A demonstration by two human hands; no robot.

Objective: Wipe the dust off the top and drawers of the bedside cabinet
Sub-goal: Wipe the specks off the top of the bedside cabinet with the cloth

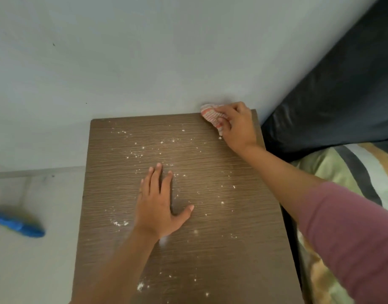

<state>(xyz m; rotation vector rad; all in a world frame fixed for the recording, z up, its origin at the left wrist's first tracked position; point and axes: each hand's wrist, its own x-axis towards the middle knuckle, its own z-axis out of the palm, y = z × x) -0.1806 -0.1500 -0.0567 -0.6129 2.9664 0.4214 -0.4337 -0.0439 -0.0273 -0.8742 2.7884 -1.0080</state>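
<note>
The bedside cabinet's brown wood-grain top (pixel 221 249) fills the lower middle of the view, standing against a pale wall. White dust specks (pixel 120 223) are scattered over most of it. My left hand (pixel 160 205) lies flat on the middle of the top, palm down, fingers spread. My right hand (pixel 237 126) is at the far right corner by the wall, pressing a bunched red-and-white striped cloth (pixel 211 116) onto the surface. The drawers are out of sight below the top.
A dark padded headboard (pixel 333 91) and a bed with a striped patterned cover (pixel 353 167) lie close on the right. A blue brush-like object (pixel 19 226), blurred, lies on the pale floor to the left. The wall (pixel 144 62) runs right behind the cabinet.
</note>
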